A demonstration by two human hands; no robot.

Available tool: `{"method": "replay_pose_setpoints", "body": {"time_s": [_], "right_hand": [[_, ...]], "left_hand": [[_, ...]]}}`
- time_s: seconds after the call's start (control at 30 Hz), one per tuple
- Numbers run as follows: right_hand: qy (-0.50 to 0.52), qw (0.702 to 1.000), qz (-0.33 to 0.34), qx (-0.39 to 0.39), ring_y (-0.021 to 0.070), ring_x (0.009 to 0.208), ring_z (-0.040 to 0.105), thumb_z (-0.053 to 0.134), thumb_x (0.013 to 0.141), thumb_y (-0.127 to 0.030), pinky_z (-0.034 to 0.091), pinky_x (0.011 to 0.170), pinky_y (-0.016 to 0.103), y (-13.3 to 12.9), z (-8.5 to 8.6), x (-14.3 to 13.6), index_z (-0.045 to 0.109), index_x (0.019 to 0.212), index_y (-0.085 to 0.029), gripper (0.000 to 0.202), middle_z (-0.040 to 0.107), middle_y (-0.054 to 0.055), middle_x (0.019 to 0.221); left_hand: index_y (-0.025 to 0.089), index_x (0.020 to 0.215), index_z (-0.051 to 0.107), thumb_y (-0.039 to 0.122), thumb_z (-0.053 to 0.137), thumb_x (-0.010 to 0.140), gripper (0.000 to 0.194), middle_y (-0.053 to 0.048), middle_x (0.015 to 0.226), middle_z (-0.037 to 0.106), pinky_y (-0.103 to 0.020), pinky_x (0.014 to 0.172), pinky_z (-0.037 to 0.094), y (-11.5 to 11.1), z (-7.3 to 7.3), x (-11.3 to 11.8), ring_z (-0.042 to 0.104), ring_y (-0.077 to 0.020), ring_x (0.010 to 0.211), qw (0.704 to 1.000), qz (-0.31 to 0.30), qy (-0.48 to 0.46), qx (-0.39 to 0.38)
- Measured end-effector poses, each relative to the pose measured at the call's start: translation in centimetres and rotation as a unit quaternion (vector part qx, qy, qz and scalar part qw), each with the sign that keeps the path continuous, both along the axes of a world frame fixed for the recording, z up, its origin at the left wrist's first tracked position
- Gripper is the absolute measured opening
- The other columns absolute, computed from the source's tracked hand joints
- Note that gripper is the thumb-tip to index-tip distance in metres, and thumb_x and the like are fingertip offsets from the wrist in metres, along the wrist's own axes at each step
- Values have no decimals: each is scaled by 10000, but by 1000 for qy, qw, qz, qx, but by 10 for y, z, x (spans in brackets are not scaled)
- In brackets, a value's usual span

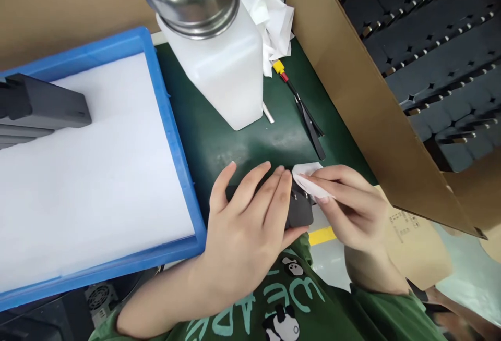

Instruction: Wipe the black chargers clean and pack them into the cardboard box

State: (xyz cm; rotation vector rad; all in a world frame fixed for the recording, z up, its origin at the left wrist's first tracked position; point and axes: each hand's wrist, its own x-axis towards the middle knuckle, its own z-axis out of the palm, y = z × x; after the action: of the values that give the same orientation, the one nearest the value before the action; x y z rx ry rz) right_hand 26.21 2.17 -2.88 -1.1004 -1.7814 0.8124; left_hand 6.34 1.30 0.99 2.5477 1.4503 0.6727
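Near the table's front edge my left hand grips a black power adapter, its thumb on the near side and its fingers laid across the top. Most of the adapter is hidden under that hand; its right end shows, with small metal prongs. In my right hand a folded white wipe is pinched between thumb and fingers. The wipe touches the prong end of the adapter.
A blue tray lined with white holds dark adapters at left. Behind stand a white bottle with a metal top, crumpled wipes and black tweezers. A cardboard wall borders the right, with rows of pronged adapters beyond.
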Motion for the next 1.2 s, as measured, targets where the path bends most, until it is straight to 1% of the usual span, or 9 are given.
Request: {"method": "replay_pose_setpoints", "body": {"time_s": [0.1, 0.17, 0.27, 0.33, 0.43, 0.57, 0.73, 0.97, 1.2], "right_hand": [[97, 989, -27, -112, 150, 740, 632, 579, 912, -75, 521, 575, 280, 3, 0, 8, 752, 975, -251, 254, 656, 29, 867], [148, 974, -25, -172, 136, 666, 601, 599, 923, -133, 480, 511, 263, 8, -1, 9, 748, 899, -234, 182, 642, 23, 813], [153, 964, 19, -217, 123, 622, 606, 674, 879, -164, 493, 495, 234, 20, 2, 6, 746, 873, -210, 85, 663, 15, 767], [130, 961, 48, -241, 126, 616, 621, 728, 833, -188, 517, 508, 221, 30, 8, 5, 725, 824, -198, 14, 676, 11, 729], [86, 947, 90, -297, 127, 587, 628, 752, 817, -239, 519, 492, 210, 46, 17, 5, 705, 786, -192, 73, 683, 14, 701], [54, 914, 194, -353, 124, 576, 646, 745, 827, -257, 520, 486, 204, 67, 25, 5, 684, 778, -195, 100, 698, 13, 713], [12, 870, 296, -394, 83, 453, 533, 703, 867, -225, 392, 369, 200, 88, 29, -1, 592, 698, -207, 202, 622, -26, 586], [-43, 891, 279, -354, 78, 479, 524, 719, 844, -164, 393, 394, 216, 87, 35, -28, 558, 642, -205, 261, 592, -52, 565], [-141, 878, 284, -358, 43, 465, 453, 698, 820, -248, 339, 422, 191, 90, 44, -55, 526, 612, -191, 275, 535, -72, 527]], "left_hand": [[93, 1139, 708, 336, 748, 877, 360, -73, 1170, 766, -379, 1216, 350, -13, 2, -5, 649, -229, 1218, 996, -36, -62, 55], [143, 1062, 744, 224, 692, 903, 185, -24, 1170, 769, -326, 1175, 428, -20, 1, -9, 673, -183, 1182, 988, -127, -72, 51], [133, 1116, 741, 173, 531, 974, 256, -35, 1287, 716, -336, 1107, 509, -22, -4, -10, 671, -206, 1213, 975, -220, -23, 10], [117, 1167, 721, 155, 465, 1000, 308, -43, 1325, 690, -333, 1114, 508, -20, -8, -9, 644, -204, 1263, 977, -212, -15, -4], [119, 1167, 716, 123, 444, 1012, 314, -13, 1302, 698, -289, 1151, 473, -17, -10, -7, 640, -149, 1264, 981, -188, -41, -29], [112, 1143, 718, 110, 488, 1005, 268, 7, 1248, 721, -269, 1143, 477, -16, -10, -5, 656, -128, 1233, 982, -173, -63, -37], [124, 1132, 727, 133, 493, 1017, 260, 14, 1211, 735, -252, 1105, 517, -15, -10, -4, 680, -120, 1192, 983, -163, -79, -34], [114, 1111, 733, 139, 532, 1004, 230, -6, 1167, 756, -256, 1083, 538, -14, -11, -2, 708, -131, 1145, 980, -146, -115, -63], [63, 1067, 744, 59, 447, 974, 311, -38, 1182, 746, -271, 1061, 559, -10, -10, -2, 721, -170, 1124, 974, -174, -128, -64]]}}
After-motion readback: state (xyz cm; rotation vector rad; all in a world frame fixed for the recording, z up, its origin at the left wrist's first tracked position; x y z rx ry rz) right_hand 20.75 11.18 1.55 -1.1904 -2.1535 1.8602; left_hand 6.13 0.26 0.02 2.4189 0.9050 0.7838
